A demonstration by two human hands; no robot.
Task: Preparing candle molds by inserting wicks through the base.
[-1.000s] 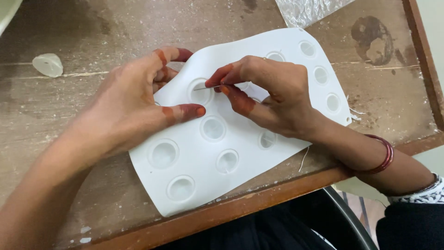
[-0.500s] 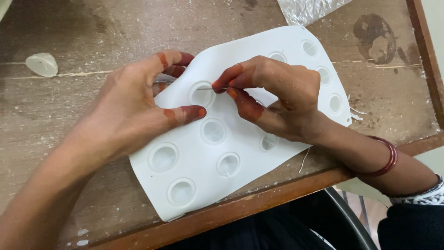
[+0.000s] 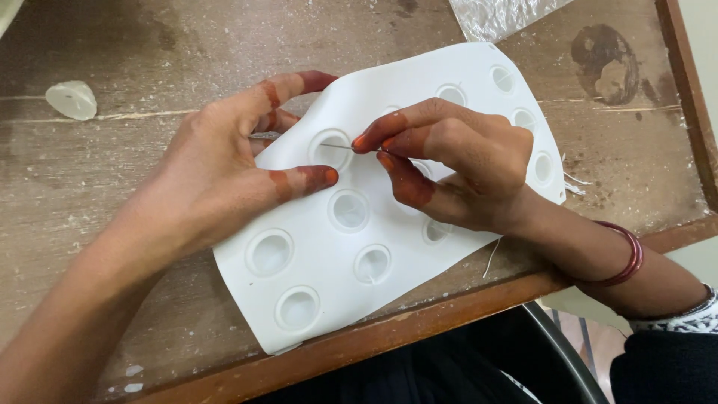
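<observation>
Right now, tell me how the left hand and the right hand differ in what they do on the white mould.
The left hand grips the white mould at its raised edge, thumb pressed on top beside a cavity. The right hand pinches a thin needle-like pin between thumb and forefinger, its tip over that cavity. Only the right wrist wears red bangles. Both have reddish-stained fingertips.

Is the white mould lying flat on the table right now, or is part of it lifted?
Partly lifted. The left hand curls up the white mould at its upper-left edge; the rest lies flat on the table.
</observation>
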